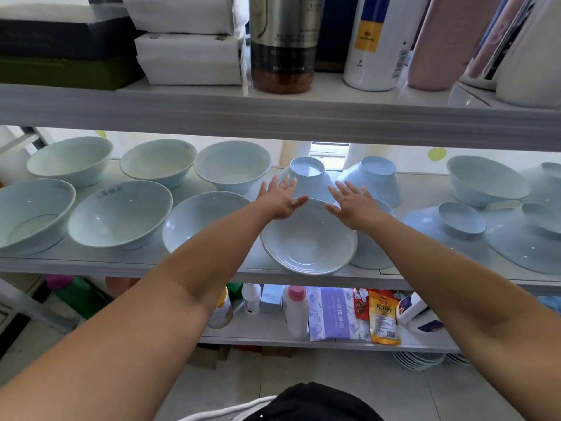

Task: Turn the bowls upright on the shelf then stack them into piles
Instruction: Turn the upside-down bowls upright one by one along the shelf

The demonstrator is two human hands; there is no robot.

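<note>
Pale blue-white bowls fill the middle shelf (91,264). Several stand upright on the left, among them a back-row bowl (71,161) and a front-row bowl (121,214). An upright bowl (309,238) sits at the front edge between my hands. My left hand (280,197) and my right hand (353,205) hover over its far rim, fingers spread, holding nothing. Just behind them two bowls lie upside down (306,174) (375,177). More overturned bowls (455,226) (534,238) lie at the right, next to one upright bowl (485,180).
The upper shelf (273,117) hangs low over the bowls and carries tissue packs (188,59), a jar (283,47) and bottles (376,44). The lower shelf holds bottles (296,311) and snack packets (384,320). Plates (419,360) lie on the floor beneath.
</note>
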